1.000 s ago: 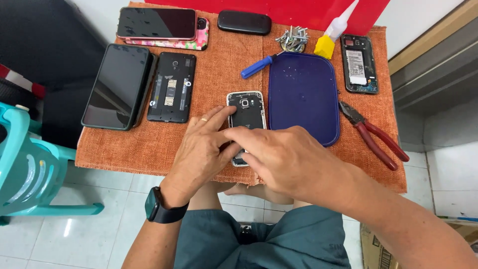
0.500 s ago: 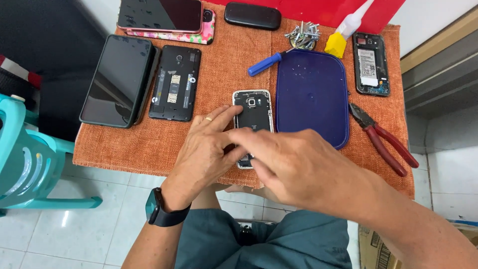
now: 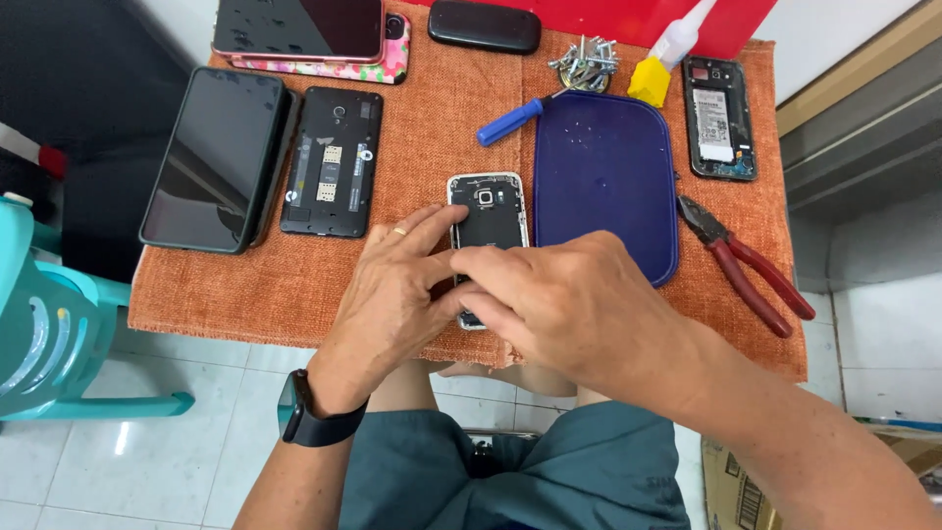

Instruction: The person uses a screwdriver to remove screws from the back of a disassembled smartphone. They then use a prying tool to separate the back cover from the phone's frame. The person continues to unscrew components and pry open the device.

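Our left hand (image 3: 397,290) and right hand (image 3: 569,304) both gripping small black phone (image 3: 488,211) on orange cloth (image 3: 432,137); blue pad (image 3: 603,182) just beside.

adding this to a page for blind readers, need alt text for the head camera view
Seen from above, a left hand and a right hand press on a small opened phone lying on an orange cloth. Around it lie a dark blue tray, red-handled pliers, a blue screwdriver and several other phones.
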